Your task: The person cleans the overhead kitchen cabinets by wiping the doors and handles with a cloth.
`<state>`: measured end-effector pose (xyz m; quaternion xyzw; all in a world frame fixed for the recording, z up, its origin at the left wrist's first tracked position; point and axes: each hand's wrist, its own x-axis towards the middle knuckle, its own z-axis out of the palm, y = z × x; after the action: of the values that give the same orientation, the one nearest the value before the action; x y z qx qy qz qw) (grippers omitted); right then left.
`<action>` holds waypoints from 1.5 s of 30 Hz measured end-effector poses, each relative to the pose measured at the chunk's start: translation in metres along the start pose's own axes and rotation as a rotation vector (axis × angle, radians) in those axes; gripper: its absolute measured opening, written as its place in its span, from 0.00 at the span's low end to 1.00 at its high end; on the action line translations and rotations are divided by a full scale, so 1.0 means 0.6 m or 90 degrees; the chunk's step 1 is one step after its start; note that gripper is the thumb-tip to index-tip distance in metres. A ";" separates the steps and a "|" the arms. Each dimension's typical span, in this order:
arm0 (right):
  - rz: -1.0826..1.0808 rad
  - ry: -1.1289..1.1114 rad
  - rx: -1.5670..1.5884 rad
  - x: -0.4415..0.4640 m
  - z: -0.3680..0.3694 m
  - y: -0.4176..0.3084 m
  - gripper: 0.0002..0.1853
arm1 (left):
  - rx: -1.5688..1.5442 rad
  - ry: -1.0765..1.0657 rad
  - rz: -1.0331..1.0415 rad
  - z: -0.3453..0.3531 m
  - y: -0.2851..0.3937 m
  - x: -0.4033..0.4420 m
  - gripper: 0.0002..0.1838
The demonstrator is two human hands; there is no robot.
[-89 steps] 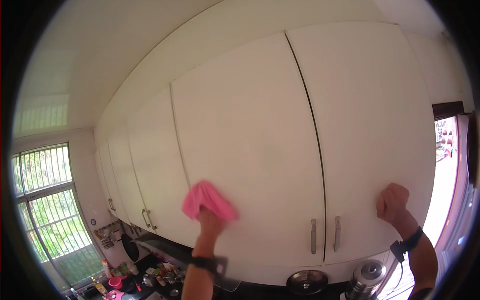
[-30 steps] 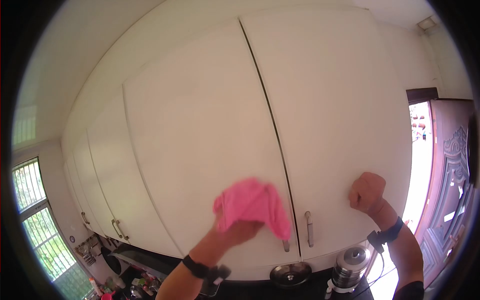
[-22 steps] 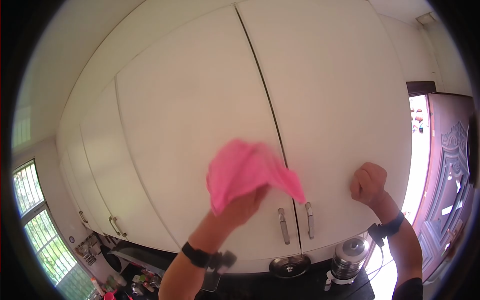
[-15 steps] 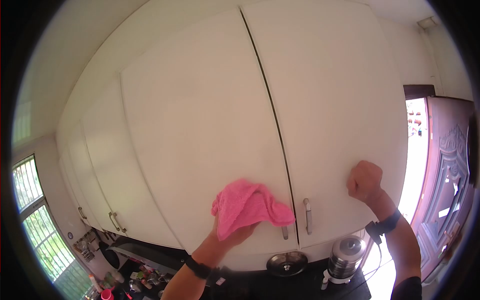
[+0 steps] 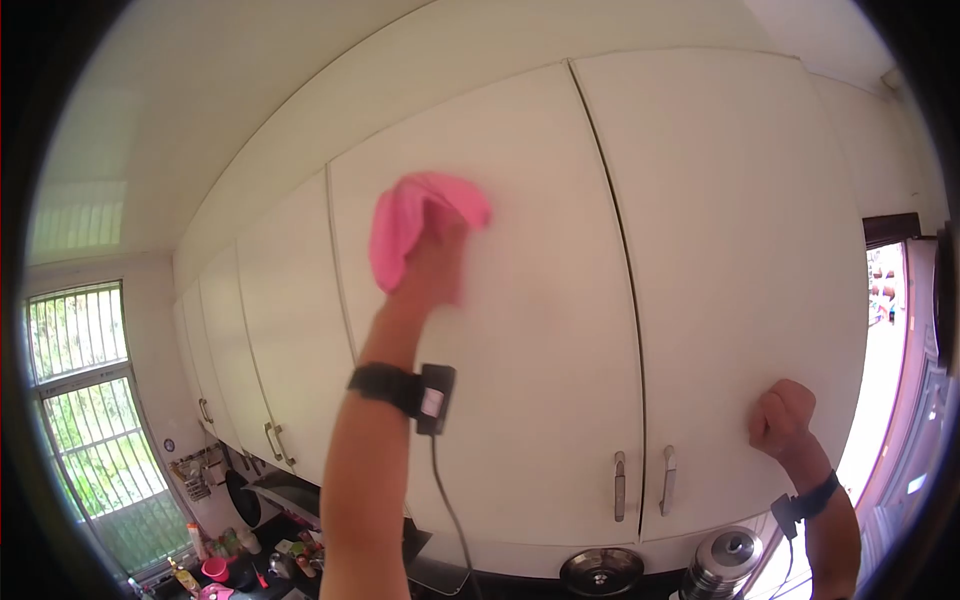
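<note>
A pink cloth (image 5: 405,215) is gripped in my left hand (image 5: 432,262), raised high against the white cabinet door (image 5: 530,330). The cloth drapes over the fingers and hides most of them, and the hand is a little blurred. Lower at the right, my right hand (image 5: 783,418) is closed in a fist by the right-hand cabinet door (image 5: 735,270), with nothing showing in it. I cannot tell whether the fist touches the door. Two metal handles (image 5: 619,486) sit low on either side of the gap between these doors. Each wrist wears a black strap with a small box and cable.
Below the cabinets are a round metal lid (image 5: 602,572) and a steel pot-like appliance (image 5: 727,560). Bottles and a red cup (image 5: 215,569) crowd the counter at lower left. A barred window (image 5: 90,420) is at the left; an open doorway (image 5: 882,350) lies at the right.
My left hand has swept the pink cloth up and to the left, from beside the handle to the door's upper part. The view has shifted; my right hand stays a fist.
</note>
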<state>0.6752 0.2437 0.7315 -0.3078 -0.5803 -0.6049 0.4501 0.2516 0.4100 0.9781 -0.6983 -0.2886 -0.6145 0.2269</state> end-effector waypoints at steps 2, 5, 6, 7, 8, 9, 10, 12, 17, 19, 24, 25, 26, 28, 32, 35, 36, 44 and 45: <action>0.001 -0.003 0.009 -0.006 -0.001 0.000 0.08 | -0.039 -0.078 -0.094 -0.031 -0.047 0.030 0.49; 0.009 -0.010 0.007 0.001 -0.006 0.000 0.08 | 0.014 0.002 -0.098 -0.055 -0.148 0.064 0.45; 0.014 -0.015 0.006 0.003 -0.009 -0.001 0.08 | 0.138 -0.003 -0.063 -0.058 -0.162 0.085 0.40; 0.015 -0.010 0.006 0.006 -0.009 -0.001 0.08 | 0.264 -0.002 -0.029 -0.062 -0.177 0.106 0.36; 0.016 -0.007 0.010 0.008 -0.007 -0.001 0.08 | 0.331 0.029 -0.002 -0.057 -0.181 0.120 0.33; 0.018 -0.007 0.013 0.007 -0.008 -0.002 0.08 | 0.345 0.029 0.005 -0.055 -0.185 0.131 0.32; 0.018 -0.010 0.017 0.007 -0.008 -0.002 0.09 | 0.358 0.030 0.016 -0.051 -0.185 0.148 0.31; 0.017 -0.015 0.026 0.007 -0.008 0.000 0.09 | 0.365 0.050 0.085 -0.044 -0.146 0.171 0.30; 0.004 -0.001 0.011 0.002 0.003 0.001 0.10 | 0.179 0.041 0.122 -0.007 0.066 0.165 0.28; 0.004 0.001 0.009 0.003 0.004 0.000 0.10 | 0.141 0.036 0.239 0.022 0.092 0.183 0.34; 0.004 -0.001 0.018 -0.002 0.002 0.002 0.10 | 0.012 0.020 0.221 0.095 0.247 0.193 0.29; 0.003 0.009 0.017 -0.002 0.004 0.002 0.09 | -0.027 0.025 0.206 0.090 0.259 0.183 0.30; 0.003 0.019 0.015 -0.003 0.006 0.002 0.09 | -0.065 0.029 0.192 0.088 0.260 0.178 0.31; 0.008 0.028 0.008 -0.004 0.009 0.001 0.08 | -0.023 0.114 0.282 0.089 0.251 0.178 0.29; 0.009 0.005 -0.010 -0.007 0.005 0.003 0.07 | 0.338 0.153 0.493 0.084 0.244 0.192 0.25; 0.006 0.003 -0.014 -0.004 0.009 -0.003 0.07 | 0.169 0.198 0.419 0.087 0.237 0.191 0.19; 0.006 0.006 -0.018 -0.002 0.010 -0.005 0.06 | 0.118 0.183 0.399 0.089 0.233 0.195 0.19; 0.010 -0.005 -0.022 -0.011 0.010 -0.005 0.06 | -0.094 -0.081 0.211 0.006 0.225 0.153 0.23; 0.005 0.000 -0.027 -0.012 0.011 -0.004 0.05 | -0.081 -0.009 0.252 0.012 0.204 0.161 0.22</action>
<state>0.6753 0.2513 0.7249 -0.3197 -0.5658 -0.6153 0.4461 0.3481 0.3374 1.0772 -0.7584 -0.1079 -0.5701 0.2969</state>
